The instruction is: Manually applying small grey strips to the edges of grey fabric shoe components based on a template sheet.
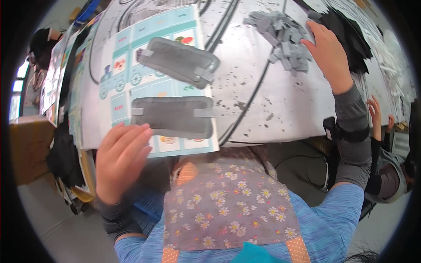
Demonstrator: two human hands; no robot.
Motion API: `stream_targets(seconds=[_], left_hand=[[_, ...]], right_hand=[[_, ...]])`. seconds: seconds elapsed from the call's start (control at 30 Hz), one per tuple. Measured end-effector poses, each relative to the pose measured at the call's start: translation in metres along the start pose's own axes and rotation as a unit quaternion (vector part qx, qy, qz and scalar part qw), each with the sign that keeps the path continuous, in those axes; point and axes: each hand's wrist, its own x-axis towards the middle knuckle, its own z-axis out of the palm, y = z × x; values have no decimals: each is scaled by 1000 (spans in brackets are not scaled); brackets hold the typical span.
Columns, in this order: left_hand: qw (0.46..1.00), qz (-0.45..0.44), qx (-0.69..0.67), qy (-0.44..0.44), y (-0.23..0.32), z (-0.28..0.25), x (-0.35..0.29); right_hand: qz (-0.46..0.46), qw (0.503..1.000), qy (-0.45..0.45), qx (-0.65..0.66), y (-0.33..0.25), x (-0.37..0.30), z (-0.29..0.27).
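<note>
A grey padded rectangular piece (175, 116) lies on a printed sheet (112, 90) near the table's front edge, with a light grey tab strip at each short end. Above it on the sheet, a second grey padded piece (177, 61) lies tilted, also with tabs. At the lower left corner of the nearer piece is my left hand (123, 158), slightly blurred, its fingers stretched out and holding nothing that shows. My right hand (326, 55) is at the right side of a pile of grey fabric strips (285, 37), thumb and fingers apart, with nothing visible in it.
A stack of black fabric pieces (348, 37) lies right of the strips, with white material (392, 65) beyond. Another person's hand (375, 111) shows at the right. A cardboard box (33, 147) stands at the left, and a blue basket (149, 204) sits below the table.
</note>
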Motion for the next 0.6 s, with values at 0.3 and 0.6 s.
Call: stream_targets(seconds=[0.3,0.6], left_hand=[[990,-108,-35,82,0,39,-39],[963,-187,-127,145,-2,78,-72]], right_hand=[[72,820,-350,448,-148,16,30],[-5,953,-63,297,-140,21,34]])
